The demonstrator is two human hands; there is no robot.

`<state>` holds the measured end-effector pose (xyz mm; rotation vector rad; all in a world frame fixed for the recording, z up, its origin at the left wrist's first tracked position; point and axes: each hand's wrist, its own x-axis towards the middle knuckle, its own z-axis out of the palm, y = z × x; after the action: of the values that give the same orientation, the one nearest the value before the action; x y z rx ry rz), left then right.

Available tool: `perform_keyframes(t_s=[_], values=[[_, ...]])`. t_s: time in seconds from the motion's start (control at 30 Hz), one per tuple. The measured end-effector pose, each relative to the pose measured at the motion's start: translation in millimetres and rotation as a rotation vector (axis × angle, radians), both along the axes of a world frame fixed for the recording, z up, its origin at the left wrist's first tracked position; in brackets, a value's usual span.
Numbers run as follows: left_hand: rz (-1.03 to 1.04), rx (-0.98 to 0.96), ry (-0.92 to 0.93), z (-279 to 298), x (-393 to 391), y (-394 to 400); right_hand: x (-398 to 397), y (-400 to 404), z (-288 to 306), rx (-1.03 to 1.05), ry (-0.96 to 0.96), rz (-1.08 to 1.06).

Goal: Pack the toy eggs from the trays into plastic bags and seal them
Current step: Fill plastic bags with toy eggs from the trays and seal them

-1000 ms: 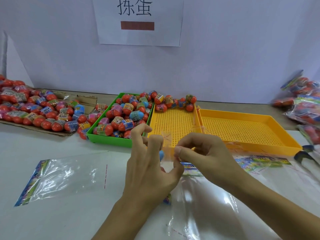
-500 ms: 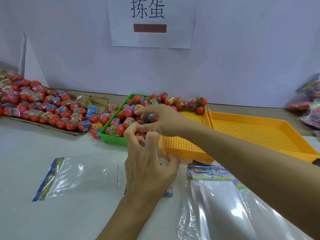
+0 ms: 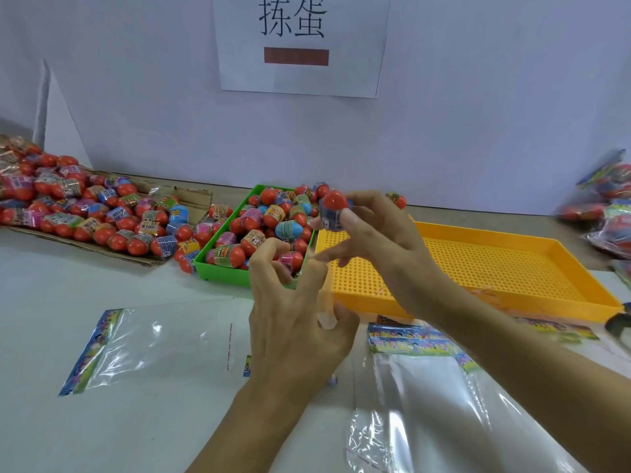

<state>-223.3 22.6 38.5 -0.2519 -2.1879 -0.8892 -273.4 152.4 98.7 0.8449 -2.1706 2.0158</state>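
My right hand (image 3: 382,247) pinches a toy egg (image 3: 333,211) with a red cap and a blue wrapper, held in the air over the gap between the green tray (image 3: 222,273) and the yellow tray (image 3: 512,302). The green tray is heaped with several more eggs (image 3: 273,227). My left hand (image 3: 297,322) is just in front of the trays, fingers curled, pinching the mouth of a clear plastic bag (image 3: 324,312). Most of that bag is hidden under the hand. An empty flat bag (image 3: 153,343) lies to the left on the white table.
A stack of clear bags with coloured headers (image 3: 426,387) lies at the front right. Loose eggs cover a cardboard sheet (image 3: 85,213) at the far left. Filled bags (image 3: 607,216) pile up at the right edge. A dark object (image 3: 618,324) sits beside the yellow tray's corner.
My right hand let go of the bag, reached into the green tray, took an egg and lifted it. My left hand kept hold of the bag.
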Motion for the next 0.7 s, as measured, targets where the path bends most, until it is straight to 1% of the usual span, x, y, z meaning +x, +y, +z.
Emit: perform_keyframes(t_s=[0.1,0.23,0.3,0.5,0.57,0.7], values=[[0.011,-0.004,0.022,1,2,1,13,9,1,0.043,0.047,-0.003],[0.015,-0.014,0.037,0,3,3,22,20,-1,0.018,0.094,-0.001],[0.006,0.007,0.049,0,3,3,24,24,-3,0.037,0.098,0.021],[-0.011,-0.025,0.067,0,4,5,24,27,-4,0.13,0.102,0.078],[-0.006,-0.014,0.078,0,4,5,24,29,-2,0.213,0.11,0.078],[-0.029,-0.001,0.113,1,4,5,20,32,-3,0.48,0.218,0.011]])
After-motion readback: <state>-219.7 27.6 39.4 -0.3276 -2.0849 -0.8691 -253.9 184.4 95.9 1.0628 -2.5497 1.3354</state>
